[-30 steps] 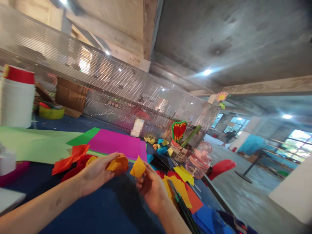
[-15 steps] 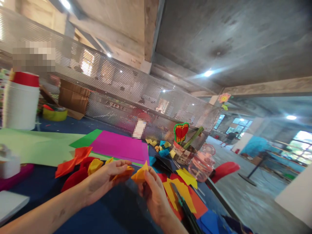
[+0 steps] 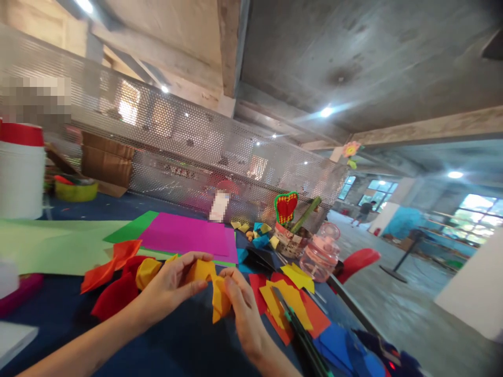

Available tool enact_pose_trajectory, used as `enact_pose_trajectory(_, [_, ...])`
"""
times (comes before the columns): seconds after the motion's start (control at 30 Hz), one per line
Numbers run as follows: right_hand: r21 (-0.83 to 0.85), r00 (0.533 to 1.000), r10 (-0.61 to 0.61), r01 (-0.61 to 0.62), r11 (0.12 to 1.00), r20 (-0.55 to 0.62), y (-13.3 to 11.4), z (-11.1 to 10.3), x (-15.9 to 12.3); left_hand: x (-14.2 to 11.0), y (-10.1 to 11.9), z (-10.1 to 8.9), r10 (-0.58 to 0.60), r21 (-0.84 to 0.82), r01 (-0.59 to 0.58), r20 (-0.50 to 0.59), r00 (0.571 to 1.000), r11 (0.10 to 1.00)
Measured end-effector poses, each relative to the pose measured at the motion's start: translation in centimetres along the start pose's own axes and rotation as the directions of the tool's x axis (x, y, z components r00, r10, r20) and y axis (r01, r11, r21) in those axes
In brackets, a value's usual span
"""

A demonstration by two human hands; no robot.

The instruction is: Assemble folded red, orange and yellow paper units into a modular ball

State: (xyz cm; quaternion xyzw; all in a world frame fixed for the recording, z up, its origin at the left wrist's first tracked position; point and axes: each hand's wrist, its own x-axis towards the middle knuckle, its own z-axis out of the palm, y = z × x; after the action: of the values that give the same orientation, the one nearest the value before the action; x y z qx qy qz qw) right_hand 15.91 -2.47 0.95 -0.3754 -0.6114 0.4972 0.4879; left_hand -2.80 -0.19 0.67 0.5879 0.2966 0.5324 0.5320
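My left hand (image 3: 173,283) pinches a folded piece of yellow-orange paper (image 3: 201,270) between thumb and fingers. Another folded yellow-orange paper (image 3: 220,301), hanging point down, is gripped by my right hand (image 3: 245,309). The two papers meet at their edges; whether they are joined I cannot tell. Left of my left hand lie a crumpled yellow paper shape (image 3: 148,273), red paper shapes (image 3: 116,298) and a folded orange paper (image 3: 112,267). Beside my right hand are yellow-orange sheets (image 3: 279,309) on red and orange ones, with a black-and-green-handled cutting tool (image 3: 301,335) across them.
Magenta paper (image 3: 184,235) and light green sheets (image 3: 47,246) cover the table's back left. A pink transparent jar (image 3: 320,256) and a basket (image 3: 291,242) with a red heart decoration (image 3: 286,208) stand at right. Behind rises a perforated metal screen (image 3: 188,141).
The two yellow-orange papers, apart before, now meet between my hands. The right-hand paper has turned from pointing up to pointing down. The view has shifted slightly right.
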Motion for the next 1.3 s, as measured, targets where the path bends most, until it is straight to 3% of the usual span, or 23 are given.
enact_pose_trajectory(0.47, [-0.296, 0.984, -0.177, 0.175, 0.939, 0.02, -0.1, -1.1, 0.8, -0.1, -0.4, -0.3, -0.005, 0.027, 0.003, 0.084, 0.996, 1.0])
enact_pose_trajectory(0.7, [-0.208, 0.982, -0.173, 0.153, 0.966, -0.078, 0.9, -1.1, 0.9, 0.0, -0.4, 0.0, 0.025, 0.068, -0.027, 0.027, 0.999, 0.997])
enact_pose_trajectory(0.83, [-0.199, 0.988, -0.15, 0.143, 0.97, -0.022, 0.6, -0.7, 0.4, -0.5, -0.3, 0.6, 0.027, 0.087, -0.025, -0.023, 0.999, 0.996])
enact_pose_trajectory(1.07, [-0.408, 0.947, -0.301, 0.319, 0.855, 0.108, 0.5, -0.8, 0.1, -1.0, -0.4, 0.8, 0.076, 0.172, -0.068, -0.036, 0.997, 0.983])
enact_pose_trajectory(1.3, [-0.511, 0.957, -0.261, 0.287, 0.81, 0.125, 1.2, -1.1, 0.0, -1.0, -0.1, 0.9, 0.122, 0.268, -0.118, 0.002, 0.993, 0.956])
